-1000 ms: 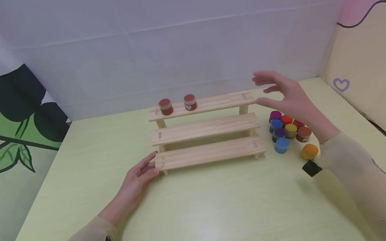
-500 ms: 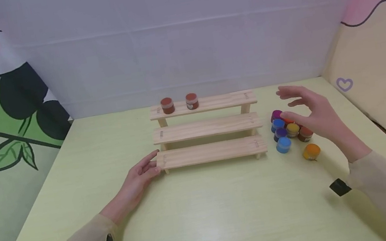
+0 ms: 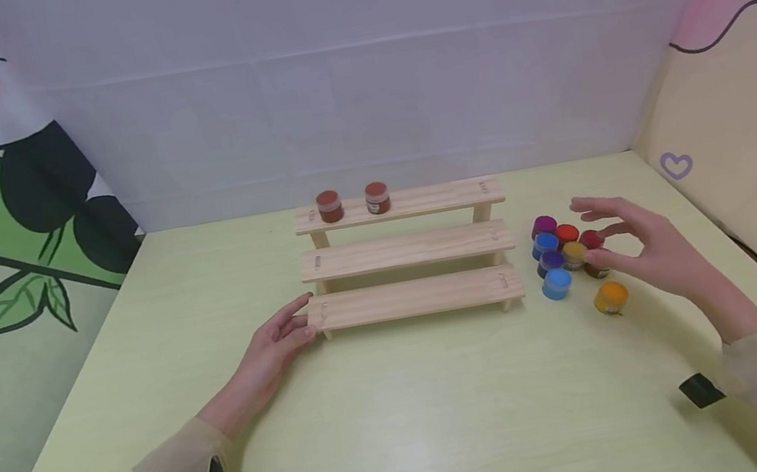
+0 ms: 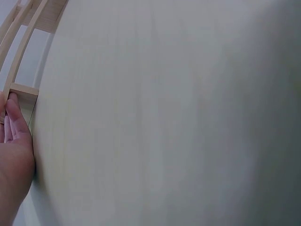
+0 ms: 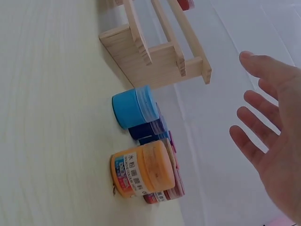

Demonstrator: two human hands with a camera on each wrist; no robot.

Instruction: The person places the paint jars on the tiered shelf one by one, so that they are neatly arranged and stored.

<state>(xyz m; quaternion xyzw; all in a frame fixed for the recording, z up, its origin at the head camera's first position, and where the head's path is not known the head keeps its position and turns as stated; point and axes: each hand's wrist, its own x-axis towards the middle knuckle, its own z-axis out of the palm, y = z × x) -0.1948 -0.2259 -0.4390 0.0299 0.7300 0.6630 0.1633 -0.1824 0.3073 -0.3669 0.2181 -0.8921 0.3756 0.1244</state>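
A three-tier wooden stand [image 3: 414, 298] stands on the table. My left hand [image 3: 268, 362] holds the left end of its lowest board, thumb at the front and fingers behind; in the left wrist view the fingertips [image 4: 13, 101] touch the wood. Two brown-red paint jars [image 3: 330, 206] [image 3: 377, 197] sit on the top board's left part. Over the paint jars at the right hovers my right hand [image 3: 655, 246], fingers spread and nothing held. Its thumb partly hides a brown jar [image 3: 601, 272]; a dark red jar [image 3: 590, 239] is near the fingers.
Several jars cluster right of the stand, among them a light blue jar [image 3: 556, 284], a purple jar [image 3: 544, 226] and a yellow jar [image 3: 574, 254]. An orange jar [image 3: 611, 298] stands apart, nearer the front. A pale cloth wall [image 3: 359, 115] rises behind the table.
My right hand has moved from the top board's right end, rightward and down to above the jars. The left hand has stayed at the stand, and the jars have not moved.
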